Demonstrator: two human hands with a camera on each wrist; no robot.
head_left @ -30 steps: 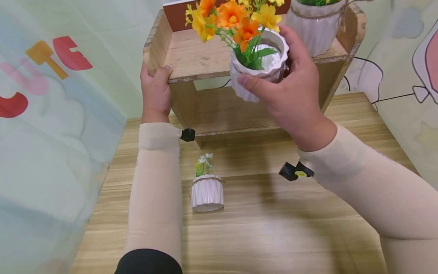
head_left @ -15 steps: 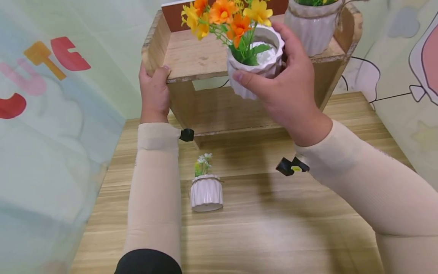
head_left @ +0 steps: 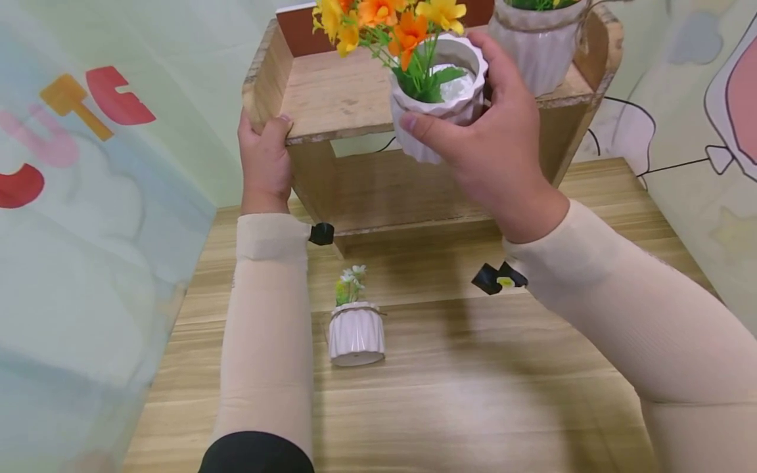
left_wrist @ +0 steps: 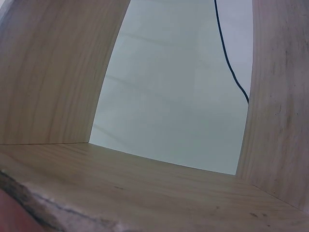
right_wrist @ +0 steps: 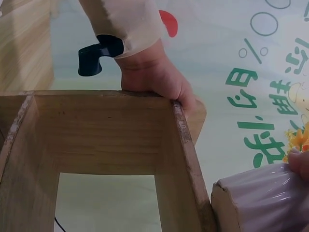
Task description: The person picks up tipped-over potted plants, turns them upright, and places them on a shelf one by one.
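One flowerpot point(head_left: 446, 110) — gripped by the right hand point(head_left: 503, 148) — perhaps touches the shelf point(head_left: 340, 98) the left hand point(head_left: 264, 161) clutches.

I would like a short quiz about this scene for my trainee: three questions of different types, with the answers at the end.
1. Multiple choice. What does the left hand grip?
A) the wooden shelf unit
B) a flower stem
C) the right sleeve

2. True or false. The right hand holds the white-flowered pot.

3. Count. How many pots does the head view show?

Key
1. A.
2. False: it holds the pot with orange and yellow flowers.
3. Three: the held one, the twine-tied pot at the right on the shelf unit, and the white-flowered pot on the wood-grain surface.
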